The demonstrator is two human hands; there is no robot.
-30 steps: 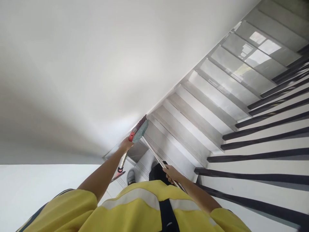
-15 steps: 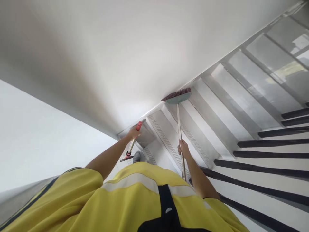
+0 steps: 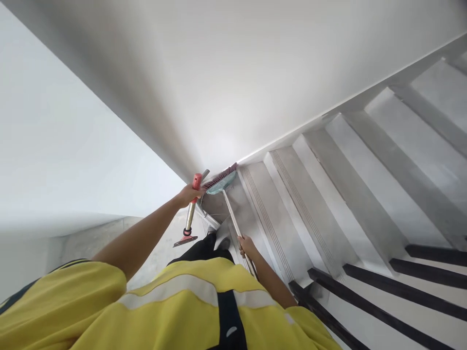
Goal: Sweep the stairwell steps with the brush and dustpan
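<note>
My left hand [image 3: 188, 194] grips the red-capped metal handle of an upright dustpan [image 3: 188, 219], whose red pan hangs near my feet. My right hand [image 3: 247, 245] holds the pale pole of a broom [image 3: 232, 214]. The teal broom head [image 3: 222, 181] with dark red bristles rests on a grey stair tread against the white wall, close to the dustpan handle. I wear a yellow vest with a reflective stripe.
A flight of grey stairs [image 3: 328, 194] with grooved nosings runs to the upper right. Black railing bars [image 3: 386, 287] line the right side. A white wall [image 3: 182, 73] borders the stairs on the left, and a landing floor [image 3: 156, 253] lies below my left arm.
The broom head has come back from a farther step to the one by the dustpan. My right hand slid lower and nearer my body. The view has swung left.
</note>
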